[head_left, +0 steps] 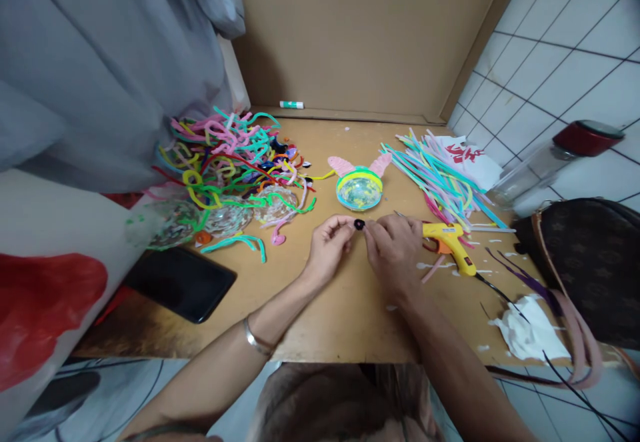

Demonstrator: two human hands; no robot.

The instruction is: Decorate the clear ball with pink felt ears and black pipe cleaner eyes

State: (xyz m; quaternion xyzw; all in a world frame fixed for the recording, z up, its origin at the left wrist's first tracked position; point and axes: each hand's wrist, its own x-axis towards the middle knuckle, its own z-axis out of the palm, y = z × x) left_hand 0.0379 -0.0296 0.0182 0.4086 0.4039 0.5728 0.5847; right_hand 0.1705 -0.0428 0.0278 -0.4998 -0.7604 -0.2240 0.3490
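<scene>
Between my two hands is a small dark coil (359, 225), which looks like a rolled black pipe cleaner. The fingertips of my left hand (327, 245) pinch its left side. My right hand (393, 249) grips it from the right, and a thin metal tip shows above those fingers; what it belongs to is hidden. Just beyond the hands stands a clear round bowl-like piece (360, 192) with a yellow and green rim and two pink ears (341, 165). Close to my right hand lies a yellow hot glue gun (453, 242), its cord running toward the front right.
Tangled pipe cleaners (235, 149) and clear discs (275, 205) cover the left. A black phone (183, 283) lies in front of them. Straight pipe cleaners (440, 172), a bottle (540, 169), a brown bag (585, 262) and crumpled tissue (530, 329) are on the right. A glue stick (291, 105) lies behind.
</scene>
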